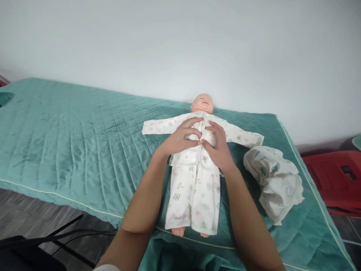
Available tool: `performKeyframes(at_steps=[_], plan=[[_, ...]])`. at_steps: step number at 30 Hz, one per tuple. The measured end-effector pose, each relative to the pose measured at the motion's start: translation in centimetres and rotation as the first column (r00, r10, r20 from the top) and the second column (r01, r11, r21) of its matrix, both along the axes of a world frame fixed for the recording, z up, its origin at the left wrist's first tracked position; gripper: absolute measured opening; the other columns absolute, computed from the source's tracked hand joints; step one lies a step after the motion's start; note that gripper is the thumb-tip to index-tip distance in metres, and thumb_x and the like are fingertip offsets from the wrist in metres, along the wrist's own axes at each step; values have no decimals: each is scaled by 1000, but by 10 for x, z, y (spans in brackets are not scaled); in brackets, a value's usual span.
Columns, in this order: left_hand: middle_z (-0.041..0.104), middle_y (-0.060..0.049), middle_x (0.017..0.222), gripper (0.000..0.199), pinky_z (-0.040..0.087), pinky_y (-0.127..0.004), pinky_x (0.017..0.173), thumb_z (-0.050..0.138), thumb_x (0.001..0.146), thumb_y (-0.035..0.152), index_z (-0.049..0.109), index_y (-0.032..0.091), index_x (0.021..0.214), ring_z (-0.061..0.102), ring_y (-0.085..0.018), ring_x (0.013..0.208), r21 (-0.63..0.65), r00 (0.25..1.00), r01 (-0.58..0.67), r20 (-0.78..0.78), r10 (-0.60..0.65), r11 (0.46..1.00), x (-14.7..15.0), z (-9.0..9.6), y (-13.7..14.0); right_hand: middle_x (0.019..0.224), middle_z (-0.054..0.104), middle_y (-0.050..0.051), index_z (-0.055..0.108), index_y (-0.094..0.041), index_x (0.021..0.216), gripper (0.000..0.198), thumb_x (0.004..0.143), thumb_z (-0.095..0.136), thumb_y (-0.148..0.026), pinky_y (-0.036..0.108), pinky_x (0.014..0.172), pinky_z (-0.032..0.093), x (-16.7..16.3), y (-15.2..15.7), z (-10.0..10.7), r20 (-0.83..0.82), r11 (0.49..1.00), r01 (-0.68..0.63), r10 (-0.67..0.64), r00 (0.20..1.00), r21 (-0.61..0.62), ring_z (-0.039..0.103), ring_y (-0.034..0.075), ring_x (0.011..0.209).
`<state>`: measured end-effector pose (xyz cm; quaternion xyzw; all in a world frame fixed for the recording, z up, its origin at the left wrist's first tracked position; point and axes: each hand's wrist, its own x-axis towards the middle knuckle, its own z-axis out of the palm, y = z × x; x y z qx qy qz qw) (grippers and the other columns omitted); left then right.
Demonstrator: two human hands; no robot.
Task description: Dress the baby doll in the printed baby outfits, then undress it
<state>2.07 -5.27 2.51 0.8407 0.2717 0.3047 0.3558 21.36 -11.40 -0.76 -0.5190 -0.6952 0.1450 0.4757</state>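
A baby doll (202, 102) lies on its back, head toward the wall, in a white printed baby shirt (184, 157) and matching baby pants (207, 199). Its sleeves stretch out to both sides, and the bare feet show below the pant legs. My left hand (183, 136) grips one front edge of the shirt at the chest, thumb and fingers bent. Opposite it, my right hand (218, 145) holds the other front edge, its thumb close to my left thumb. The fastening between the thumbs is too small to make out.
A crumpled white printed cloth (278, 180) lies right of the doll. Under everything is a quilted green bed cover (79, 150), with a pale wall (169, 49) behind. A red plastic object (332, 177) stands beyond the right edge; black thin bars (67, 226) are at lower left.
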Motion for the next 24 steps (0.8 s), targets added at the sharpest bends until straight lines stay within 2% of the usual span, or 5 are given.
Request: performKeyframes(at_steps=[9,12,17,20,24], plan=[[48,-4,155,8,38,-47,120,66,81,14,66,22,84,37,-25,148,140,996,-60,-52,68,988,8,4,-5,153,42,9,50,-31,125,39,90,66,-37,54,123,27,7,-1,3,-25,996,-83,82,996,-38,34,25,148],[43,-3,159,8,32,-48,124,65,84,17,68,23,88,30,-25,152,145,995,-23,-92,37,989,4,3,-4,155,40,9,49,-31,127,43,89,68,-40,53,123,28,9,-2,4,-39,991,-118,116,992,-61,33,25,149],[30,2,166,13,25,-50,127,66,90,34,71,27,100,14,-25,158,67,983,101,-159,-89,993,-6,3,0,155,40,7,51,-31,124,41,89,68,-45,53,123,27,9,-4,5,-78,990,-122,116,990,-76,33,24,149],[36,0,163,13,23,-51,128,66,90,37,70,25,95,17,-25,158,28,993,81,-89,-79,996,-7,3,1,150,46,9,54,-29,114,35,87,71,-42,51,123,27,3,-3,7,-128,996,-53,43,991,-73,38,24,146],[48,-4,155,15,37,-47,120,66,90,38,70,24,89,30,-25,153,-103,996,42,84,-33,994,-6,3,1,145,51,7,56,-28,99,19,87,68,-37,50,122,29,-7,-3,10,-133,997,17,-28,991,-78,42,23,142]])
